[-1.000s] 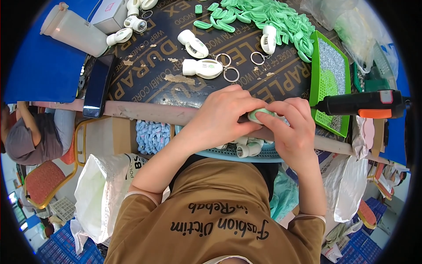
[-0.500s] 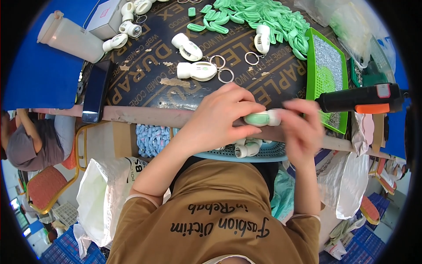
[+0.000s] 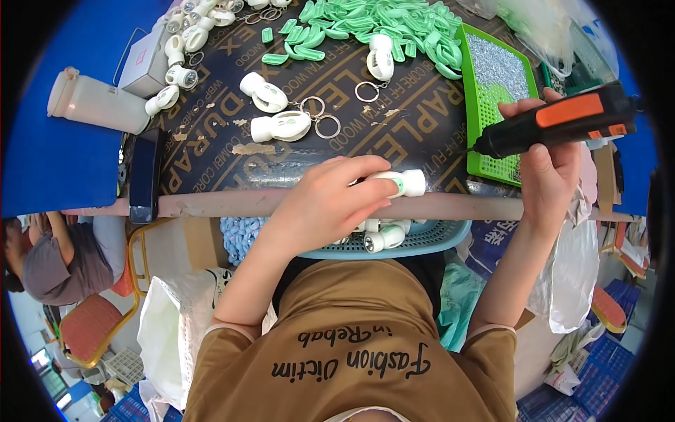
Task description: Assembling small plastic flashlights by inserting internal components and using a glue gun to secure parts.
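Observation:
At the table's front edge my left hand (image 3: 341, 190) is closed on a small white keychain flashlight (image 3: 413, 183) with a green inset, its thick white end pointing right. My fingers cover the rest of it. My right hand (image 3: 548, 155) grips a black and orange electric screwdriver (image 3: 562, 123). The tool's thin bit points left, over the near edge of the green tray (image 3: 475, 105), apart from the flashlight. Beyond my left hand lie white keychain flashlights (image 3: 290, 126) with metal rings. Another flashlight (image 3: 380, 60) rests farther back.
Green plastic pieces (image 3: 380, 21) are heaped at the back. The tray holds small silvery screws (image 3: 499, 67). A phone (image 3: 144, 176), a white cup (image 3: 95, 102) and a box (image 3: 144, 63) stand left. Below the edge is a blue basket (image 3: 429, 239) of flashlights. A person (image 3: 63, 253) sits far left.
My right hand has left the flashlight and moved right, taking up the electric screwdriver. My left hand still holds the flashlight, slightly farther left. The view has shifted.

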Available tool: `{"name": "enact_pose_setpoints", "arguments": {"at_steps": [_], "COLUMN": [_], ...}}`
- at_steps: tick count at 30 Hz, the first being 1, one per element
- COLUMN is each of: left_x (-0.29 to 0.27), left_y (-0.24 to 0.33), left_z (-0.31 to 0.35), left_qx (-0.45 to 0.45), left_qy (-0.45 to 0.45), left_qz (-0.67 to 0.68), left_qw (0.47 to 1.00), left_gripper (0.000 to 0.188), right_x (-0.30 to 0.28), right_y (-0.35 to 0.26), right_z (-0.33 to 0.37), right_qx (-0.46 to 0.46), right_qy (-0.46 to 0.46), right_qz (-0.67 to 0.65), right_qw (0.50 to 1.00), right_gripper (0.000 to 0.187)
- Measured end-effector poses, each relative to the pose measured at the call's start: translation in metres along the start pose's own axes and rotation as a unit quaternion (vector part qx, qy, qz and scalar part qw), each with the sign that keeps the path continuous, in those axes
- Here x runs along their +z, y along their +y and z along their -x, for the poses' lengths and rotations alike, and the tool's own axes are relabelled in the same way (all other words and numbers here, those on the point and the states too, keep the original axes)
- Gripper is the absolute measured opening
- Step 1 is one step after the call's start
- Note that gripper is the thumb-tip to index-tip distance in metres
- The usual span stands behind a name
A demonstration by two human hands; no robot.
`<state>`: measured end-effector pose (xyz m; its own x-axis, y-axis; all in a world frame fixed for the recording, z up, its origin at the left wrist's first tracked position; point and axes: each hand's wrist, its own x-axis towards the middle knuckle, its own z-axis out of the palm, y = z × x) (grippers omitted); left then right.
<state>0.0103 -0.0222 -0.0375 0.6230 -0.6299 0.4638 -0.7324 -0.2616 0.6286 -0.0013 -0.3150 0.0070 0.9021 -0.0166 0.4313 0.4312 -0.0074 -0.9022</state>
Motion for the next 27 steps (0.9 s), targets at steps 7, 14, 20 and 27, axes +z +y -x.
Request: {"name": "enact_pose_setpoints", "arguments": {"at_steps": [7, 14, 20, 27], "left_x": [0.004, 0.004, 0.003, 0.004], "left_y": [-0.002, -0.001, 0.0, -0.001], "left_z": [-0.002, -0.003, -0.004, -0.003], "left_qx": [0.038, 0.022, 0.025, 0.003], "left_qy": [0.0, 0.005, 0.01, -0.002], "left_qz": [-0.032, -0.019, -0.015, -0.013], "left_qw": [0.999, 1.0, 1.0, 1.0], "left_gripper": [0.023, 0.021, 0.02, 0.018], "right_x": [-0.004, -0.013, -0.006, 0.014], "right_y": [-0.024, -0.04, -0.016, -0.008], "right_z": [-0.006, -0.002, -0.008, -0.008], "right_qx": [-0.106, -0.112, -0.149, -0.082], "right_qy": [-0.023, 0.049, 0.103, 0.188], "right_qz": [-0.112, -0.145, -0.128, -0.002], "right_qw": [0.988, 0.982, 0.975, 0.979], "right_gripper": [0.067, 0.042, 0.078, 0.065]}}
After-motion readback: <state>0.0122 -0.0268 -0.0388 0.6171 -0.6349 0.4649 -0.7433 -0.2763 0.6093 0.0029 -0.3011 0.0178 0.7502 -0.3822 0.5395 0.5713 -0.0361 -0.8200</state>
